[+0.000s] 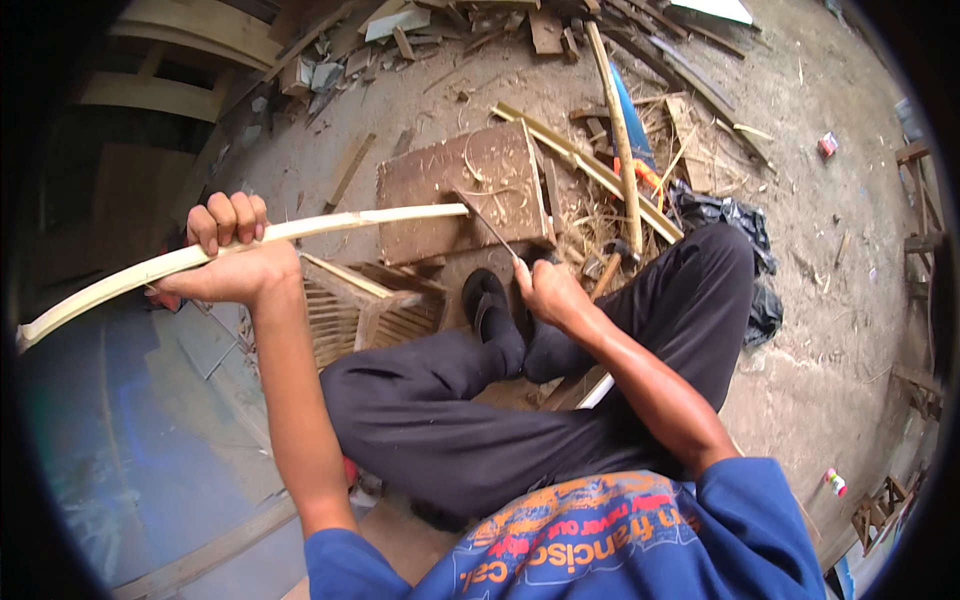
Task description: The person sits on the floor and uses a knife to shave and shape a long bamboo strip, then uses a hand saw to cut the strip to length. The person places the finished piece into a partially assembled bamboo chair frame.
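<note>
A long, pale strip, which looks like split bamboo, runs from the far left to the top of a brown wooden block. My left hand is closed round it, fingers over the top edge and palm beneath. In my right hand is a thin-bladed knife, its handle mostly hidden by the fingers. The blade slants up and left over the block, close to the strip's right end; whether they touch I cannot tell. Shavings lie on the block, in front of my feet.
A long wooden handle leans beyond the block on the right, beside bamboo pieces and shavings. Near my right knee is a black plastic bag. A slatted wooden frame stands below the strip. Scrap wood litters the far ground.
</note>
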`<act>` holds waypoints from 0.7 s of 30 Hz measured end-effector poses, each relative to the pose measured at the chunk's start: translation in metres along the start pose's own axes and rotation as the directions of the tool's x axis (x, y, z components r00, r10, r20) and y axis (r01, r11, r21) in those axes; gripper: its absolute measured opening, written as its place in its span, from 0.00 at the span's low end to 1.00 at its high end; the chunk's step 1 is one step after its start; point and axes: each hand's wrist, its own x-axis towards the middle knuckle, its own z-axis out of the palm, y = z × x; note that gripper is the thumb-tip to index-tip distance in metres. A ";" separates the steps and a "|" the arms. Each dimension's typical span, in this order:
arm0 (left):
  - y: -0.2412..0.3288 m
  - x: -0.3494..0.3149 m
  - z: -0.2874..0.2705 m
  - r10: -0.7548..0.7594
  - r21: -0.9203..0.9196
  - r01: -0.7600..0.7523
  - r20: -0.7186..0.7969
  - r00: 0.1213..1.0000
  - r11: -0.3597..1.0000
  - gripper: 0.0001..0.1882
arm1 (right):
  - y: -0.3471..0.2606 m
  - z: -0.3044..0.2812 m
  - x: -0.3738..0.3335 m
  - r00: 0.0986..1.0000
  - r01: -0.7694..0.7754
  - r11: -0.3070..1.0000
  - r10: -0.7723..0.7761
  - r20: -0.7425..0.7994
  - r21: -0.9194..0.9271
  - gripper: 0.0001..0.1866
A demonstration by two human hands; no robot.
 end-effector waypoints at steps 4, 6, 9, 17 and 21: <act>-0.004 0.006 -0.003 0.043 0.034 -0.043 0.007 0.999 0.998 0.44 | 0.008 -0.001 -0.004 1.000 -0.019 1.000 0.019 -0.011 -0.009 0.36; -0.003 0.006 0.001 0.071 0.068 -0.066 -0.061 0.996 0.995 0.44 | 0.015 -0.001 0.002 0.999 -0.048 0.998 0.048 0.016 0.029 0.37; -0.009 0.006 -0.006 0.163 0.105 -0.156 -0.058 0.985 0.982 0.37 | -0.009 -0.009 -0.002 0.998 -0.040 0.994 0.035 0.048 0.103 0.37; 0.014 -0.008 -0.016 0.189 0.541 -0.240 0.149 0.971 0.806 0.26 | -0.142 -0.047 -0.028 0.961 0.261 0.914 -0.278 0.010 0.310 0.33; 0.029 -0.020 -0.021 0.149 0.555 -0.173 0.089 0.985 0.814 0.12 | -0.172 -0.058 -0.046 0.914 0.399 0.867 -0.403 -0.050 0.300 0.31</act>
